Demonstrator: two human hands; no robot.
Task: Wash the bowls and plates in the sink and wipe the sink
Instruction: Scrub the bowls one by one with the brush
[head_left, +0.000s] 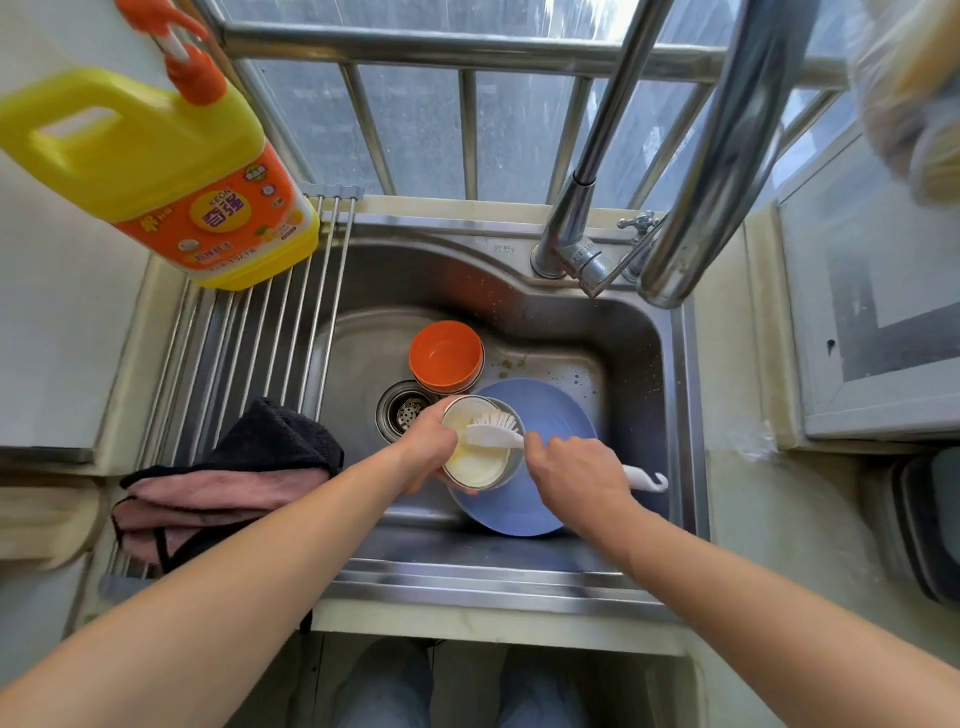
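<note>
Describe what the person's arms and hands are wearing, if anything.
Nothing is worn on either. The left hand and right hand are bare, with no gloves, rings or watch visible. Both forearms are uncovered right to the frame's lower corners, so no sleeve shows. Light-coloured trousers show below the counter edge.

A yellow detergent bottle (156, 171) stands at the drying rack's (270, 343) far-left corner, with a folded dark-and-pink towel (234, 483) at its near edge.
</note>
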